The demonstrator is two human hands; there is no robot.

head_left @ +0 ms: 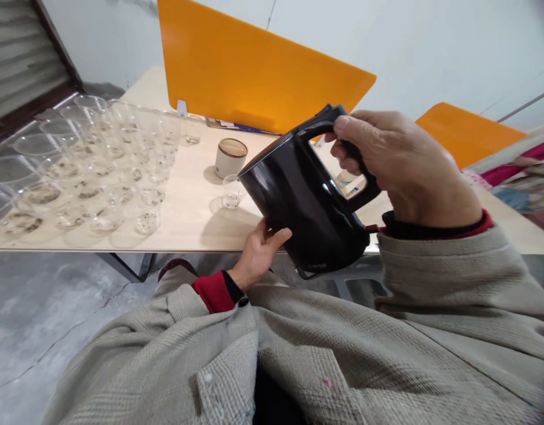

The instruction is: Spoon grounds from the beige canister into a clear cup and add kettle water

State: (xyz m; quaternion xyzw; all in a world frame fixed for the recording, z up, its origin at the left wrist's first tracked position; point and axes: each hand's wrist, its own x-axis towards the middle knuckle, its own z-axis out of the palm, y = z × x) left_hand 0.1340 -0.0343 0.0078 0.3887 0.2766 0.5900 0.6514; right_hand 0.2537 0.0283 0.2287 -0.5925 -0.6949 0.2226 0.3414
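Observation:
A black electric kettle [311,200] is tilted to the left over the table, with its rim close to a small clear cup [231,192]. My right hand [378,147] is closed around the kettle's handle. My left hand [260,251] is at the kettle's lower left side, its thumb lying over the body and its other fingers partly hidden. The small cup stands on the table with dark bits at its bottom. Whether liquid is leaving the kettle I cannot tell. Behind the cup is a cream canister [231,159] with a wood-coloured lid.
Several clear cups [94,171] with dark bits at the bottom crowd the left of the table [187,218]. Another clear cup [192,133] stands near the orange divider [254,65]. A second orange panel [466,136] and pink cloth [520,159] are at right.

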